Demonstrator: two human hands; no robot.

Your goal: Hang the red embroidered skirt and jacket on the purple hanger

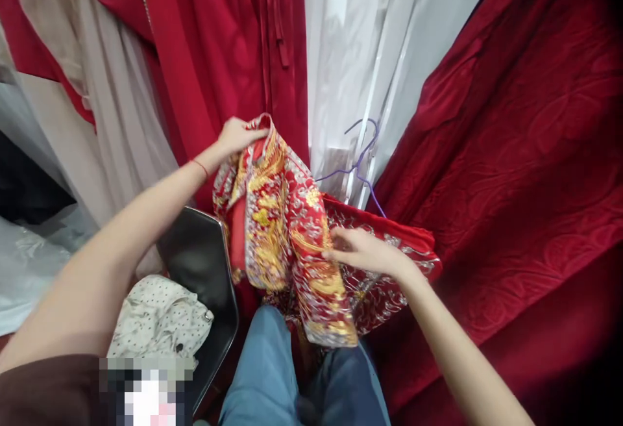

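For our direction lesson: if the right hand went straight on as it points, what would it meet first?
The right hand would likely meet the embroidered sleeve first; depth is unclear, and they may be touching.

The bare left hand (242, 136) was closed in a pinch toward ten o'clock; the bare right hand (368, 252) was held loosely curled at four o'clock.

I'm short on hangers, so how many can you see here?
1: a thin purple hook-topped hanger, in front of white fabric, above the red silver-embroidered garment. Others may be hidden.
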